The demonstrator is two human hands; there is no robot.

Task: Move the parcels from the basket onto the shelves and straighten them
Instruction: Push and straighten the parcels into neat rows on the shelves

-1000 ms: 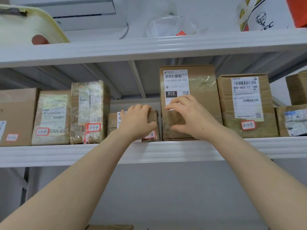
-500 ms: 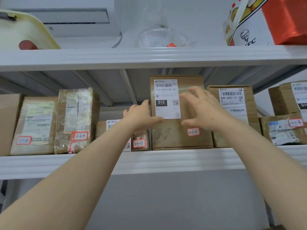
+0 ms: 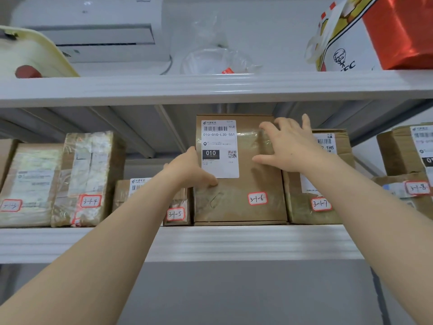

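Note:
A tall brown parcel (image 3: 243, 198) tagged 3-1-6 stands upright on the middle shelf (image 3: 234, 242), with a white shipping label on its front. My left hand (image 3: 189, 170) grips its left edge, thumb on the front below the label. My right hand (image 3: 288, 146) lies with spread fingers on its upper right front and edge. A small parcel (image 3: 178, 209) tagged 3-1-5 sits just to the left, partly hidden by my left arm. Parcel 3-1-7 (image 3: 302, 209) touches the tall one on the right. The basket is out of view.
Taped parcels 3-1-4 (image 3: 86, 174) and 3-1-3 (image 3: 30, 184) stand at the left, parcel 3-1-8 (image 3: 410, 188) at the far right. The top shelf (image 3: 210, 87) carries a fast-food bag (image 3: 339, 45), a red package (image 3: 403, 31), a plastic bag (image 3: 218, 62) and a pale tray (image 3: 30, 55).
My left hand left the small parcel 3-1-5 and took the tall parcel's left edge. My right hand rose from its lower front to its upper right. The view tilted upward.

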